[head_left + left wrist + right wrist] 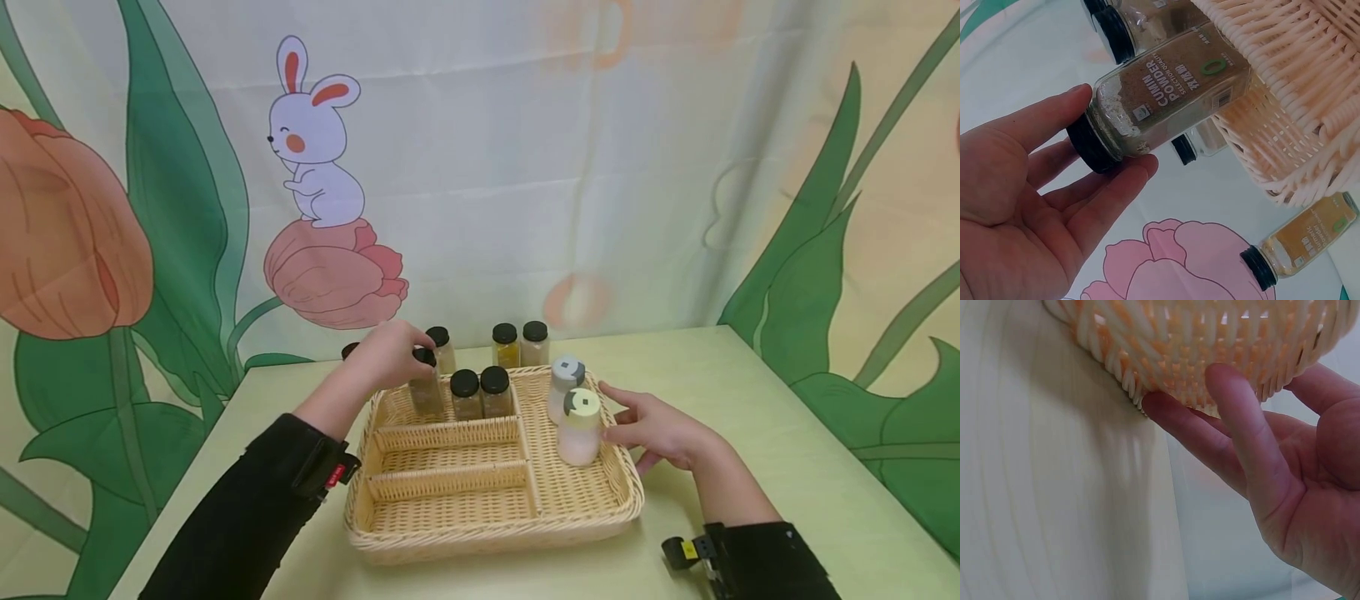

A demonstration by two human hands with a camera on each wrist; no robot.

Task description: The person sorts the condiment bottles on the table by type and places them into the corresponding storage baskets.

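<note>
My left hand (382,354) pinches the black cap of a glass jar of cumin powder (1172,87), with thumb and fingers around the cap. In the head view that jar stands upright within the back left compartment of a woven basket (457,542). Beside it in this compartment are two more black-capped spice jars (466,400). My right hand (667,429) rests against the basket's right side, its fingers spread along the outer wall (1191,362) in the right wrist view. A white shaker with a yellow cap (580,442) and one with a grey cap (558,392) occupy the right compartment.
Behind the basket stand several black-capped jars, among them a yellow-filled turmeric jar (506,348) and a paler one (535,346). Low woven dividers (450,479) split the basket's left part. A printed cloth (480,208) hangs at the table's (750,400) back edge.
</note>
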